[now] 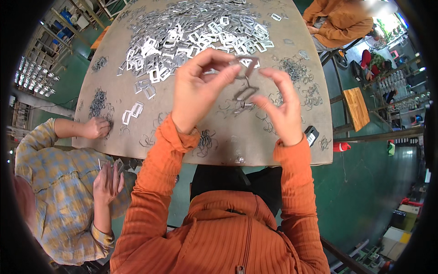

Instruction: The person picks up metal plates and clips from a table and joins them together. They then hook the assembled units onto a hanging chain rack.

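My left hand (pixel 200 82) is raised over the table, thumb and fingers pinching a dark rectangular metal frame (pixel 251 67). Below that frame shows a second metal frame (pixel 245 93), with thin bent wire hooks about it; motion blurs how they join. Close on the right is my right hand (pixel 284 102), its thumb and forefinger spread apart. That thumb's tip is beside the second frame, and whether it touches is unclear. Loose wire hooks (pixel 206 142) lie on the table near my left wrist, and more wire hooks (pixel 294 68) lie beyond my right hand.
A big heap of metal frames (pixel 155 48) covers the far part of the brown table (pixel 182 153). At left, a co-worker's hand (pixel 96 128) rests near a hook pile (pixel 98 102). Another person (pixel 340 23) sits far right. A dark device (pixel 311 136) lies at the right edge.
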The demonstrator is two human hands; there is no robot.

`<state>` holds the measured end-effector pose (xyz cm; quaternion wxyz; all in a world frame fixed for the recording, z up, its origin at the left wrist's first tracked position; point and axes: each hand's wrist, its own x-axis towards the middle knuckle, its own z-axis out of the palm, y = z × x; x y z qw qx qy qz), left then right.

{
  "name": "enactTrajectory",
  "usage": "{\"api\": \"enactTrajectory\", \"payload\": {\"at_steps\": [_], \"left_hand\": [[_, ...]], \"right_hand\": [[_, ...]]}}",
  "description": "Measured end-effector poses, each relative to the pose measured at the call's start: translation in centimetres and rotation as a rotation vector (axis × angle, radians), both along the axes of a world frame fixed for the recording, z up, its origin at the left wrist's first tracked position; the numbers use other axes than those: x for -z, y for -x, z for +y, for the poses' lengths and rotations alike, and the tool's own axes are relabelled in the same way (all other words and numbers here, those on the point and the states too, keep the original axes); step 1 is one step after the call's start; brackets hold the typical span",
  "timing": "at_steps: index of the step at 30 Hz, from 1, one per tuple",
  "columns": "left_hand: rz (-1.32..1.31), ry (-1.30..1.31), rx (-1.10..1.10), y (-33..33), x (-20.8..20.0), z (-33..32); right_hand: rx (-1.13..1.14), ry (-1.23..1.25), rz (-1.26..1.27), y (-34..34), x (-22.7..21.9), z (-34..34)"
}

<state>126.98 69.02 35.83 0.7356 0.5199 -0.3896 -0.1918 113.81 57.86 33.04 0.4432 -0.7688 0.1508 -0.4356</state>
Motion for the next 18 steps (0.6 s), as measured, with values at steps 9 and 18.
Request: {"api": "enactTrajectory", "payload": {"at_steps": [9, 18], "left_hand": [[-0.142, -0.030, -0.246, -5.6, -1.1, 3.1], [-0.114, -0.041, -0.343, -7.4, -0.4, 5.1]], "right_hand": [[-0.064, 0.038, 0.782, -4.5, 10.4, -3.5], [-0.246, 0.261, 0.941, -5.5, 11.6, -2.8]]}}
